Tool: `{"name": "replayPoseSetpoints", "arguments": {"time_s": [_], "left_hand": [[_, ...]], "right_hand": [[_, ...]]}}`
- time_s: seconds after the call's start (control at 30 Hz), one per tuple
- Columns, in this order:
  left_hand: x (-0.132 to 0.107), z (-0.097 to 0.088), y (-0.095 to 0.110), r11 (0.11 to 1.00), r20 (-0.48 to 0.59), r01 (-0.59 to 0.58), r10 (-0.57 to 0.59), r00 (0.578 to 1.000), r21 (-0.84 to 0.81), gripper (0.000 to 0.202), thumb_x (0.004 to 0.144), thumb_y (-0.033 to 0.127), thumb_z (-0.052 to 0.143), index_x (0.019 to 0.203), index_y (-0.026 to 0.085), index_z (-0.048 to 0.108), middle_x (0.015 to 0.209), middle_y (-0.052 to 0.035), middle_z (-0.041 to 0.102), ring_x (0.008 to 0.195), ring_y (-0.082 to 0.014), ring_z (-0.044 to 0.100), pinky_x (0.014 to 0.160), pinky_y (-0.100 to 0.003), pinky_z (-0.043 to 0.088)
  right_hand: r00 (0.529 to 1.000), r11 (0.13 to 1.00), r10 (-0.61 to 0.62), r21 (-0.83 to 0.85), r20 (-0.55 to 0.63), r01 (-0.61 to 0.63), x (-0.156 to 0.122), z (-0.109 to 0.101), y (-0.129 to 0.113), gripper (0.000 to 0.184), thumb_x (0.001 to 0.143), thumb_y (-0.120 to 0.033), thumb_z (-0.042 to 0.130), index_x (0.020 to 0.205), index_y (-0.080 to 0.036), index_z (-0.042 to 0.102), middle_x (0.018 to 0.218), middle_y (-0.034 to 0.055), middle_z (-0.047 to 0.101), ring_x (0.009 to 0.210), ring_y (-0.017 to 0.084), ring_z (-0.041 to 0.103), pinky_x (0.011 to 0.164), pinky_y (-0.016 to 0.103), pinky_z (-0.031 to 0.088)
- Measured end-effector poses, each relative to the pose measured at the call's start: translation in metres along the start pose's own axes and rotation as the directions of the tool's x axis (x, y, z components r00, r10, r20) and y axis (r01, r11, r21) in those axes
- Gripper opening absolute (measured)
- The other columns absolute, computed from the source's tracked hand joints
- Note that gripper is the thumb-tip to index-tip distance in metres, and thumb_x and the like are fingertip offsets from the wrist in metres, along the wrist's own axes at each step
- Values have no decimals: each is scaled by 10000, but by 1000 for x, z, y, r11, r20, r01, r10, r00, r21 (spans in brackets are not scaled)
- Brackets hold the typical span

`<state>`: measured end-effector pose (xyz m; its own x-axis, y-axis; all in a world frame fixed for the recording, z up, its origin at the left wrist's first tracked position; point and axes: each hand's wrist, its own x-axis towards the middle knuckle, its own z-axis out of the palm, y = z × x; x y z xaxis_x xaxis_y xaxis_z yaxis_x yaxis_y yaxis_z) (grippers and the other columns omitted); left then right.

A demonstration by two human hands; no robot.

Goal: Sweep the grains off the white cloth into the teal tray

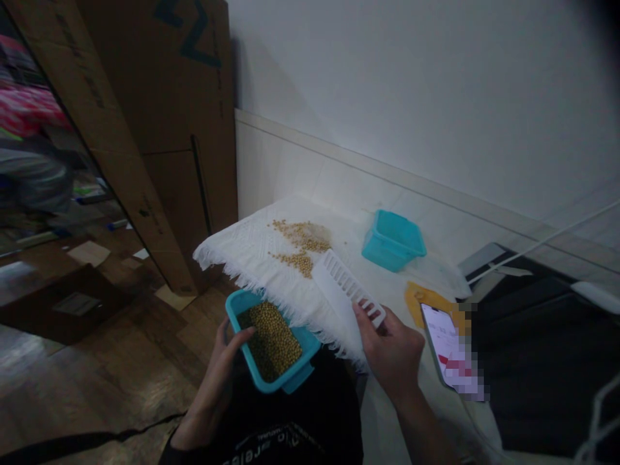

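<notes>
My left hand (225, 361) grips the left rim of a blue plastic basket (264, 387), its thumb over the edge. Yellow soybeans (274, 336) fill much of the basket, which sits at the table's front edge, above my lap. In my right hand (392, 349) is a white slotted plastic piece (346, 287), its far end down on the white fringed cloth (252, 248). Loose soybeans (300, 261) lie scattered on the cloth just beyond that end, with some paler grains (314, 231) among them.
Another blue basket (394, 242) stands near the wall. To the right are a lit phone (448, 349), an orange-yellow packet (415, 300) and a black surface (542, 349). A tall cardboard box (179, 161) rises at the left, above a wooden floor (159, 368) with scraps.
</notes>
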<state>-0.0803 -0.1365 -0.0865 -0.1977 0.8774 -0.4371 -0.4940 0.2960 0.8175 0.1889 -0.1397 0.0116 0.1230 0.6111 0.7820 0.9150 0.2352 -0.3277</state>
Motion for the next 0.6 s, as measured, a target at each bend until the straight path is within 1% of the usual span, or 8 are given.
{"name": "replayPoseSetpoints", "arguments": {"time_s": [0.07,0.2,0.33,0.47,0.53,0.6], "left_hand": [[-1,0,3,1000,-1,-2,2,1000,-7,783,788,382,947,1504,283,644,1376,-113,802,1264,-357,773,1096,-489,603],[-3,1,11,1000,-26,-14,14,1000,14,782,794,394,926,1509,288,627,1404,-91,791,1335,-347,726,1158,-476,554],[-1,0,13,999,-48,-13,15,999,39,773,781,418,929,1488,283,648,1434,-104,770,1367,-371,703,1093,-469,582],[1,-2,10,999,-48,-32,33,998,17,872,763,442,947,1547,269,608,1495,-123,743,1407,-384,684,1127,-478,568],[0,-2,10,1000,-50,-26,26,998,0,935,747,445,959,1581,273,575,1495,-129,744,1397,-391,693,1111,-489,581],[-2,0,12,1000,-50,-17,17,999,-5,948,746,431,957,1592,269,562,1473,-134,756,1378,-395,707,1092,-494,593]], "right_hand": [[1000,1000,2,6,14,-2,0,1,-1,564,1104,-590,614,755,-191,804,582,29,749,433,167,690,463,249,464],[1000,1000,15,9,20,-15,-2,1,0,541,1093,-592,631,801,-182,831,586,31,755,435,173,694,459,251,467],[999,999,33,39,21,-33,-4,1,1,517,1072,-587,662,808,-179,838,585,32,758,431,174,691,456,247,473],[998,995,63,80,28,-65,-5,3,0,481,1049,-579,699,819,-181,841,634,40,792,479,183,732,484,237,504],[997,992,75,99,35,-78,-5,3,0,472,1038,-577,711,812,-183,839,631,38,790,471,181,724,480,236,504],[995,989,88,114,45,-92,-6,2,0,462,1029,-572,720,802,-187,837,621,33,784,465,180,715,480,236,507]]}}
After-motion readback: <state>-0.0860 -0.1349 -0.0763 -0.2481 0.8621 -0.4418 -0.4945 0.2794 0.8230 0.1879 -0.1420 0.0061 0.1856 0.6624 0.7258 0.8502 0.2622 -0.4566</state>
